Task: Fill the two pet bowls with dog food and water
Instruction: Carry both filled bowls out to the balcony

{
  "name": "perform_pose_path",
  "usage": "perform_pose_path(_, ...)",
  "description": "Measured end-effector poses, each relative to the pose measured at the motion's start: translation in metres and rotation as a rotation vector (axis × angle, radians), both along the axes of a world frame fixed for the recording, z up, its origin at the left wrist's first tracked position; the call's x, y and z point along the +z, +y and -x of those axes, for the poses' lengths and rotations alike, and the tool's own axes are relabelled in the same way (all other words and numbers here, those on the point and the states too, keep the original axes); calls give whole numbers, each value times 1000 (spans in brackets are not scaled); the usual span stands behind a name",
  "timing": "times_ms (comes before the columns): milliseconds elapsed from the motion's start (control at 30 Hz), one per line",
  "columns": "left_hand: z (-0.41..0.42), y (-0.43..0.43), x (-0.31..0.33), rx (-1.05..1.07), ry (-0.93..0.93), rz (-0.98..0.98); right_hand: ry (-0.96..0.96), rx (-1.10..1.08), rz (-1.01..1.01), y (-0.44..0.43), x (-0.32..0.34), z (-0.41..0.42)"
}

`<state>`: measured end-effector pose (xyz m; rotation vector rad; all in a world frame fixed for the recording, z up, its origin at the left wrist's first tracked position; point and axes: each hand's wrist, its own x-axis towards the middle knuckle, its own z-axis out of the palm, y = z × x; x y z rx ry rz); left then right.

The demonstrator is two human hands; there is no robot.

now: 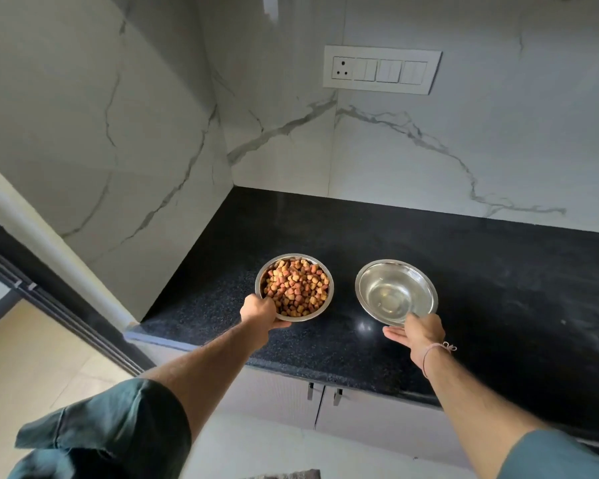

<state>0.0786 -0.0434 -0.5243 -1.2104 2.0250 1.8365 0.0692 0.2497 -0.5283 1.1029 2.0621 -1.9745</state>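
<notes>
Left hand (259, 311) grips the food bowl (328, 292) by its near rim, right hand (417, 335) flat-open at the water bowl (370, 275) rim, both on the black counter (498, 271); steel is rigid and slick, water sloshes, so lift level by rims.

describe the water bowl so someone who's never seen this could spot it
Start at the black countertop below the white switch panel. Near its front edge are the kibble bowl and, right of it, the water bowl. It alone holds clear liquid.
</notes>
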Motion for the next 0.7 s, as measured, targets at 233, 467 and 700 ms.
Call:
perform_pose_path(233,-39,-13,6,148,26,-12,21,263,-108,-11,8,0)
perform_pose_path(467,-89,-44,14,343,72,-44,58,541,-147,-63,25,-1)
perform_pose_path(700,-163,-95,17,574,128,13,102,788,-128,-138,38,-17)
